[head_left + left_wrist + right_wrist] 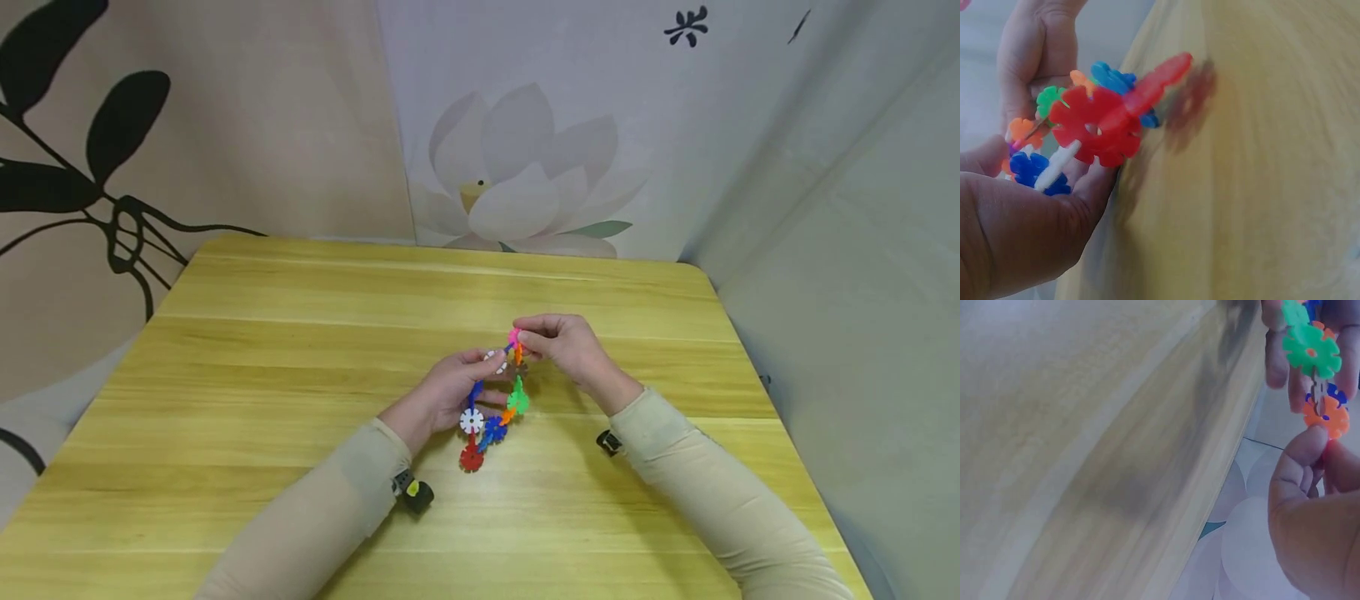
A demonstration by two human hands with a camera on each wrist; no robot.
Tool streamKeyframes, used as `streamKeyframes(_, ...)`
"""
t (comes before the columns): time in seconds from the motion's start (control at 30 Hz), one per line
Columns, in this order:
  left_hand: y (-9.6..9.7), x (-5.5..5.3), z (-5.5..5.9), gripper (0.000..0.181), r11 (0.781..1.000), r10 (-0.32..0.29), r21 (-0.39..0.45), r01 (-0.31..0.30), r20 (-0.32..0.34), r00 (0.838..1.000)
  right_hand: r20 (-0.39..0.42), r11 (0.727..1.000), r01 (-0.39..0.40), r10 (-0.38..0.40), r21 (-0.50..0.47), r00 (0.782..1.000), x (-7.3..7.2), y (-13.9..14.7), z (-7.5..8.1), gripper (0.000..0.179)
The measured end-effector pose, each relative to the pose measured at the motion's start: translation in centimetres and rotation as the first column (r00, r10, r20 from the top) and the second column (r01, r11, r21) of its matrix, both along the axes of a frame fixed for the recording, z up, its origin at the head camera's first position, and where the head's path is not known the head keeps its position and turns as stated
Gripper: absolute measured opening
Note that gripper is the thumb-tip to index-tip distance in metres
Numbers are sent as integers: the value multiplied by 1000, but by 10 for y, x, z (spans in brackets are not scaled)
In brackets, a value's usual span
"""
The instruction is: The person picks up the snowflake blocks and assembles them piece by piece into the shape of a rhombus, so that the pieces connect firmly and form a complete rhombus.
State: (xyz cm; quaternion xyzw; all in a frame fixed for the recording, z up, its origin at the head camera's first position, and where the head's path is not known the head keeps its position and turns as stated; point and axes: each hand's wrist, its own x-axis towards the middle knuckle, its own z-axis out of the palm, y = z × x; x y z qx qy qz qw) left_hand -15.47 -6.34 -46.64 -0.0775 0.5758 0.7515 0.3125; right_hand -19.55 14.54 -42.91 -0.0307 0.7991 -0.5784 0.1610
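Observation:
Several notched plastic snowflake discs are slotted together into a loop, held above the table. My left hand (442,390) pinches a white disc (491,362) at the loop's upper left, with its other fingers behind the chain. At the top, my right hand (573,348) pinches a pink disc (514,336) between thumb and fingers. An orange disc (1329,417) and green discs (1311,352) run on from that pinch in the right wrist view. A red disc (471,458) hangs lowest; in the left wrist view, red discs (1085,119) partly cover the rest.
The wooden table (262,400) spreads around both arms. Behind it stands a pale curtain (300,125) with a flower and leaf print. Small dark cameras sit at both wrists, the left one (416,493) close to the tabletop.

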Motion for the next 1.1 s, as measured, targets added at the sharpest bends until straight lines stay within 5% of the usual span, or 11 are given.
streamKeyframes(0.43,5,-3,-4,38,992,106,-52,-114,-125,986,5,1000,-4,4,-3,1000,-2,2,-6,32)
streamKeyframes(0.77,8,4,5,36,966,162,-157,-206,-254,954,-19,1000,-18,18,3,1000,-3,3,1,26)
streamKeyframes(1.1,10,7,6,34,955,158,-209,-213,-253,955,21,996,-77,76,49,997,-1,2,4,20)
